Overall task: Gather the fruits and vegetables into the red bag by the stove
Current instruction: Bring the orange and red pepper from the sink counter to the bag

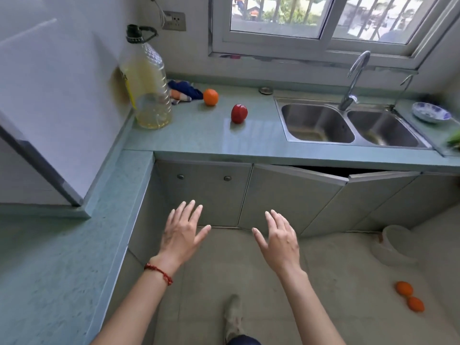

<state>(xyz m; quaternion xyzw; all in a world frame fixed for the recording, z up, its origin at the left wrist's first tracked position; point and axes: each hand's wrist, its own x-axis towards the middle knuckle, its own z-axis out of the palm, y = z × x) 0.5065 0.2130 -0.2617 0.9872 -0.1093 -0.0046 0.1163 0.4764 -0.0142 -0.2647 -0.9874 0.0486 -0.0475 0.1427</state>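
Currently I hold my left hand (pixel 183 234) and right hand (pixel 280 239) released, fingers spread flat, grasping nothing, above the floor. On the far glossy green counter (pixel 199 138), a smooth red apple (pixel 239 113) stands upright, right of a round orange (pixel 210 97). Two oval orange fruits (pixel 409 296) lie touching on the near-right floor.

A: Green thing (pixel 454 141) at right edge, cut off and blurred. Can't name it.
B: Cloth bundle (pixel 184 90) behind the oil bottle (pixel 146 80)?
A: Partly hidden, orange bit inside, unclear what.
B: Sink cabinet (pixel 323 170), the gap?
A: Dark, contents not visible. Shoe (pixel 232 317) blurred, leg cut by the bottom edge.
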